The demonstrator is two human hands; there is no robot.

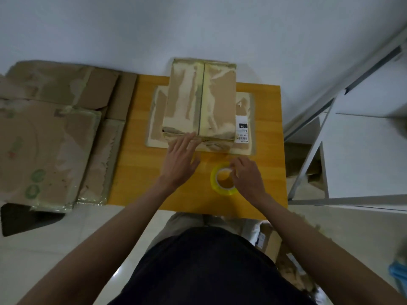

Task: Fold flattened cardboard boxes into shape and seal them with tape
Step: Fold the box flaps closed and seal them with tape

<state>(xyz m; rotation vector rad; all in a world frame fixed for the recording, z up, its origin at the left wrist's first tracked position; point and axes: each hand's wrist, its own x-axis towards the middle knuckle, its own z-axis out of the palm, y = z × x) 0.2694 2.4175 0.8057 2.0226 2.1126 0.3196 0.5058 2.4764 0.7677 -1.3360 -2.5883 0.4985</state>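
A folded-up cardboard box (201,100) stands on the small orange table (136,168), its two top flaps meeting at a centre seam, with old tape marks on it. It sits on a flattened box (244,126) that carries a white label. My left hand (180,160) reaches forward with fingers straight, its fingertips touching the box's near edge. A roll of clear yellowish tape (223,179) lies on the table in front of the box. My right hand (247,175) is over the roll, its thumb and fingers pinching at the roll's far edge.
A pile of flattened cardboard boxes (48,137) lies on the floor left of the table. A white metal shelf frame (312,148) stands to the right, with cardboard pieces below it. More cardboard (272,241) lies by my right side. A white wall is behind the table.
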